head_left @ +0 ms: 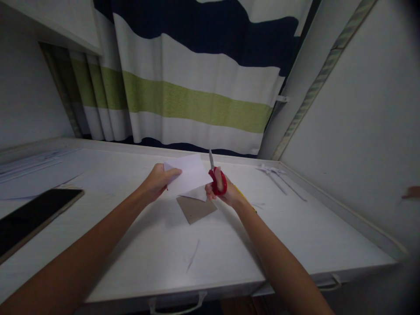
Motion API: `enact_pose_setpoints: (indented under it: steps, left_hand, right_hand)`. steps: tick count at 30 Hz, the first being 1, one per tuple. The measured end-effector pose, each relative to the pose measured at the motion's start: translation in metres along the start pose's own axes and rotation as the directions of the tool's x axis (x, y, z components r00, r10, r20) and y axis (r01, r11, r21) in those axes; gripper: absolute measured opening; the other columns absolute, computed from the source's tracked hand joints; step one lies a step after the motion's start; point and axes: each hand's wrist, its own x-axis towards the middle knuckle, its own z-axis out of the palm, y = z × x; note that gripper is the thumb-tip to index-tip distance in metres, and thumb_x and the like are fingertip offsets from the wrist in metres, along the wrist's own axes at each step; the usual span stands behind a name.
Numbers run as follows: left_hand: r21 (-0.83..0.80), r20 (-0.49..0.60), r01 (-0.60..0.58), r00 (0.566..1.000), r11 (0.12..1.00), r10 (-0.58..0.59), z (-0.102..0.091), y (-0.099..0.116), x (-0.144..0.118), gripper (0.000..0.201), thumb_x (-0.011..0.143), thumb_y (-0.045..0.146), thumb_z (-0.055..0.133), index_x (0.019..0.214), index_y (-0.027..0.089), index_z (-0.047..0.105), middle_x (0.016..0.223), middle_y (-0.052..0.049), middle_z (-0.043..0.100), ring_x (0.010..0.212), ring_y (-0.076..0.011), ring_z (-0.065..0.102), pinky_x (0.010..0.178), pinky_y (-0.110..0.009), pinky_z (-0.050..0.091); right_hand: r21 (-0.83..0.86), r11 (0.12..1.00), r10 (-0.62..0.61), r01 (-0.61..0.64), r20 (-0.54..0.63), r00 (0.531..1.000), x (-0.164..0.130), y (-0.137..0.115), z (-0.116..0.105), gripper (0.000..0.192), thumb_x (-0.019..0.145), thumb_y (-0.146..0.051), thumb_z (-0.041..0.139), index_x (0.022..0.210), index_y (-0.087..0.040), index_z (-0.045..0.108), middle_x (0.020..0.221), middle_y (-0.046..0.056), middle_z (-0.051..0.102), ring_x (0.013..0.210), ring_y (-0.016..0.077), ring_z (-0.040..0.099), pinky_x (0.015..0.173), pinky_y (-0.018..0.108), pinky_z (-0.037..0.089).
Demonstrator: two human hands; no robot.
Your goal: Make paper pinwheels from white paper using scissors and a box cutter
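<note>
Striped curtain [197, 87] in navy, white and green fills the back, with plain walls closing in on the left and right. Below it sits a white table [157, 253], its raised right rim running along the wall and its front edge carrying a couple of handles. Loads of bare surface toward the front and the right. A dark phone [33, 216] lies near the left edge, well apart from the action. In the middle the left hand [159, 180] pinches a white sheet of paper [188, 175] by its left side, held up off the table. Right hand [221, 190] is closed through the handles of red scissors [217, 177], blade pointing up at the sheet's right edge. A brown card piece [196, 209] lies flat just under the paper. Thin paper strips [278, 177] lie off toward the right rim.
</note>
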Motion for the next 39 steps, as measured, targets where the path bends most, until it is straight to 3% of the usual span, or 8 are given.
enact_pose_setpoints:
  steps: [3,6,11,15,20,25,30,39]
  left_hand:
    - [0.034,-0.001,0.011,1.0,0.999,-0.011,-0.004,0.0,0.003,0.021,0.056,0.021,0.063,0.075,0.012,0.061,0.071,-0.002,0.064,0.06,-0.0123,0.058,0.052,-0.02,0.044]
    - [0.087,0.019,0.0,1.0,0.996,-0.002,-0.005,-0.002,0.004,0.022,0.056,0.023,0.065,0.075,0.013,0.063,0.073,-0.003,0.065,0.063,-0.0133,0.058,0.056,-0.021,0.044]
    - [0.123,0.093,0.003,0.996,0.992,-0.014,-0.005,-0.005,0.004,0.023,0.057,0.026,0.065,0.077,0.013,0.064,0.073,-0.005,0.066,0.067,-0.0162,0.059,0.06,-0.025,0.046]
    - [0.144,0.116,0.014,0.993,0.99,-0.03,-0.005,-0.007,0.004,0.022,0.057,0.026,0.065,0.075,0.013,0.064,0.072,-0.005,0.066,0.065,-0.016,0.059,0.058,-0.026,0.046]
    - [0.137,0.041,-0.001,0.999,0.991,-0.004,-0.003,-0.007,0.004,0.024,0.054,0.025,0.067,0.074,0.012,0.064,0.071,-0.005,0.066,0.065,-0.0169,0.059,0.059,-0.026,0.046]
    - [0.099,-0.079,0.003,0.997,0.995,0.005,-0.003,-0.002,0.003,0.022,0.052,0.023,0.067,0.071,0.011,0.062,0.067,-0.004,0.065,0.059,-0.0153,0.058,0.052,-0.023,0.045]
    - [0.096,-0.072,-0.011,0.997,0.995,0.018,-0.006,-0.001,0.004,0.018,0.053,0.021,0.066,0.068,0.012,0.062,0.061,-0.002,0.064,0.051,-0.0133,0.056,0.046,-0.021,0.043]
    - [0.088,-0.113,-0.016,0.993,0.996,0.026,-0.008,-0.002,0.008,0.021,0.052,0.021,0.066,0.07,0.011,0.061,0.068,-0.004,0.064,0.058,-0.0153,0.058,0.053,-0.023,0.045]
  right_hand:
    - [-0.061,0.995,-0.087,0.076,-0.194,0.977,0.003,-0.005,-0.004,0.051,0.07,-0.062,0.037,0.074,-0.012,0.048,0.05,0.0,0.053,0.03,0.0056,0.041,0.029,0.018,0.024]
    - [-0.172,0.98,-0.147,0.102,-0.275,0.95,0.004,-0.008,-0.006,0.044,0.07,-0.053,0.047,0.077,-0.01,0.051,0.057,0.002,0.056,0.029,0.0029,0.038,0.028,0.017,0.019]
    - [-0.269,0.956,-0.161,0.112,-0.166,0.973,0.0,-0.01,0.001,0.031,0.069,-0.042,0.053,0.07,-0.011,0.052,0.037,-0.007,0.039,0.028,0.0022,0.03,0.029,0.016,0.017]
    - [-0.259,0.961,-0.137,0.096,-0.143,0.98,-0.004,-0.012,0.009,0.028,0.069,-0.04,0.055,0.065,-0.014,0.046,0.036,-0.008,0.038,0.028,0.0024,0.03,0.029,0.016,0.017]
    - [-0.183,0.982,-0.066,0.041,-0.128,0.99,-0.002,-0.01,0.01,0.041,0.072,-0.054,0.042,0.057,-0.016,0.037,0.041,-0.007,0.036,0.032,0.0026,0.032,0.032,0.017,0.024]
    - [-0.209,0.976,0.063,-0.066,-0.025,0.998,-0.001,-0.002,0.004,0.044,0.067,-0.058,0.046,0.061,-0.015,0.038,0.051,-0.004,0.041,0.041,0.0036,0.038,0.037,0.016,0.028]
    - [-0.051,0.988,0.152,-0.146,0.168,0.974,-0.003,0.0,-0.001,0.045,0.063,-0.057,0.051,0.066,-0.015,0.038,0.061,-0.002,0.044,0.05,0.0047,0.043,0.042,0.017,0.03]
    - [0.012,0.981,0.185,-0.193,0.228,0.956,-0.004,0.003,0.002,0.052,0.062,-0.062,0.048,0.073,-0.012,0.046,0.063,0.001,0.048,0.054,0.0071,0.046,0.045,0.018,0.031]
